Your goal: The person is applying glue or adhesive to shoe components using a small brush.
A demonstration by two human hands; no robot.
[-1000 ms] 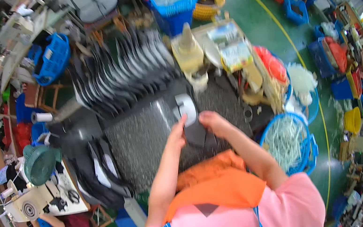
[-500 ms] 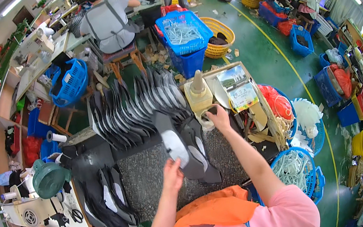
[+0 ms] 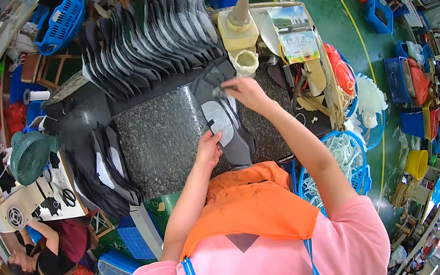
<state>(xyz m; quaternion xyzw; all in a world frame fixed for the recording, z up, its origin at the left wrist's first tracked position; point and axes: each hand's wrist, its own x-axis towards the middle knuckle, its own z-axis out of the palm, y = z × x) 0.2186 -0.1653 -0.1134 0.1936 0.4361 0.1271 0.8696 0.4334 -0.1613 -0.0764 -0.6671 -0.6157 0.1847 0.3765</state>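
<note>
My left hand [image 3: 209, 148] is closed on the edge of a dark grey shoe-upper piece [image 3: 236, 147] with a pale grey patch. The piece lies over similar pieces at the near right of the speckled dark worktop [image 3: 160, 138]. My right hand [image 3: 248, 96] grips a small brush-like tool, blurred, over the far end of the pieces. Just beyond that hand stands a cream pot [image 3: 246, 62] with an open, crusted mouth. Behind it is a cream container [image 3: 238, 28] with a tapered spout. A long row of standing uppers [image 3: 150, 45] fills the table's far side.
More dark pieces [image 3: 102, 165] lie at the table's left end. At right, a wooden tray [image 3: 325, 72] holds scraps and a picture card [image 3: 295, 33]. Blue baskets [image 3: 363, 163] of pale strips stand beside it. A person [image 3: 56, 250] works at a sewing machine, lower left.
My right hand has left the pot's mouth and moved nearer, over the pieces. My left hand has brought its piece down onto the others. The view has tilted down.
</note>
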